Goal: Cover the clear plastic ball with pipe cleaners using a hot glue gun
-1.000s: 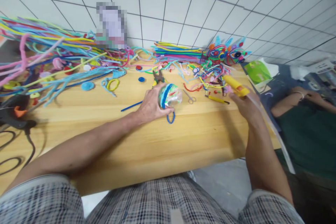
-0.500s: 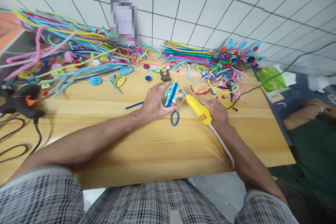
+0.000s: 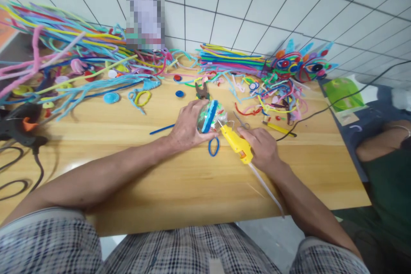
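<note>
My left hand (image 3: pixel 189 125) is closed round a clear, rounded plastic piece (image 3: pixel 221 114) with a blue fuzzy strip (image 3: pixel 210 116) across it and green and red bits showing through. In my right hand (image 3: pixel 261 147) is a yellow hot glue gun (image 3: pixel 236 142), its metal tip at the lower right side of the clear piece; a pale glue stick trails from its back. Just below the piece lies a blue pipe cleaner loop (image 3: pixel 213 147). A straight blue pipe cleaner (image 3: pixel 162 129) lies left of my left hand, and pliers (image 3: pixel 202 90) lie beyond it.
Bundled pipe cleaners (image 3: pixel 231 61) and loose scraps line the back by the tiled wall. A colourful mask-like piece (image 3: pixel 295 66) leans at right, near a yellow cutter (image 3: pixel 279 129). A black glue gun (image 3: pixel 22 128) with a cord stands left. Another person's arm (image 3: pixel 382 143) is at far right.
The yellow glue gun has moved left and slightly down, bringing its tip against or very near the clear piece. The left hand keeps its hold. The whole view has shifted slightly.
</note>
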{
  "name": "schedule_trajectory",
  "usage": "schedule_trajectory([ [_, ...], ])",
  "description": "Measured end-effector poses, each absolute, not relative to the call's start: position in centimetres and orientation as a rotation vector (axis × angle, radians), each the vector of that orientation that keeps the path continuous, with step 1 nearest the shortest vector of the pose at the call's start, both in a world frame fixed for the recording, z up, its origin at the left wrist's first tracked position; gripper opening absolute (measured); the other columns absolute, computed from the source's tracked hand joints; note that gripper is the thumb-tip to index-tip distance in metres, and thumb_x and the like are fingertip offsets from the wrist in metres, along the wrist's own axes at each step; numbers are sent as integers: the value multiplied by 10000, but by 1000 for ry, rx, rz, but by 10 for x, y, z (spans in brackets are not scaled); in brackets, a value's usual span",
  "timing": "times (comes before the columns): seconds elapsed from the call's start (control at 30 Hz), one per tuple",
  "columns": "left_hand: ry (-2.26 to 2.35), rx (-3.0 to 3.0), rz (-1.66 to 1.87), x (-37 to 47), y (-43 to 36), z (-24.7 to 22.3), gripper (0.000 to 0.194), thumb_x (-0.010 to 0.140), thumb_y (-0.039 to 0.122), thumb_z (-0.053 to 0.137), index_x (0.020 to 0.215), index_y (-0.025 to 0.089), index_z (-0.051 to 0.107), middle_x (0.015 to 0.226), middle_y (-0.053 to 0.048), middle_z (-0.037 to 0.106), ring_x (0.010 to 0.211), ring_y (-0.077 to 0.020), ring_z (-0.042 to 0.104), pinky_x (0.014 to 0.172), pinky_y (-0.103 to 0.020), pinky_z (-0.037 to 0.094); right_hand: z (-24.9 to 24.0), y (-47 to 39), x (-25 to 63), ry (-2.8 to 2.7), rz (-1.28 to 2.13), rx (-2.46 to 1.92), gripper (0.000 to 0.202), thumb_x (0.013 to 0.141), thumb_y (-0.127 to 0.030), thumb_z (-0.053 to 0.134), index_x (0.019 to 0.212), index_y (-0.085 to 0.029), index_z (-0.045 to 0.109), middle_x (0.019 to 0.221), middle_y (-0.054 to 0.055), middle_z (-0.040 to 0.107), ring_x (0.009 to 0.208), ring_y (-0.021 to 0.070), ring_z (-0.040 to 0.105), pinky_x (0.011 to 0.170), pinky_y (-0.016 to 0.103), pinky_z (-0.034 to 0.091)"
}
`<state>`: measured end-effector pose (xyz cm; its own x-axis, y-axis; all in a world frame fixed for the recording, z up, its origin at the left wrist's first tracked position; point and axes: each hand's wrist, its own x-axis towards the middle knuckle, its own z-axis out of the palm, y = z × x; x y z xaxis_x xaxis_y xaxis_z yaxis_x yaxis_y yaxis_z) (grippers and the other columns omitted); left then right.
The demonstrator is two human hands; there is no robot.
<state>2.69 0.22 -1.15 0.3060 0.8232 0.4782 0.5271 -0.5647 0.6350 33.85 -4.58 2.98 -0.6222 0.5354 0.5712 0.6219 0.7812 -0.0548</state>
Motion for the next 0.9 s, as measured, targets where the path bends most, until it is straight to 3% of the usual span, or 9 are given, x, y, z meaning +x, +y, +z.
schedule_trajectory([
  [0.3,1202,2254,1145,30,2,-15,1154,728,523,1070,1657,312,420,1623,-182,627,1526,-434,617,1278,-668,514,30,-44,346,-2399,-232,-944,694,1098,-303,635,1767,-277,448,1084,106,809,922,306,720,857,456,553],
  [0.9,1137,2244,1129,29,3,-14,1138,740,565,1063,1667,343,441,1657,-173,620,1563,-438,615,1295,-695,520,27,-38,345,-2358,-221,-902,641,1169,-404,545,1784,-255,441,1128,121,815,957,311,706,854,470,539],
])
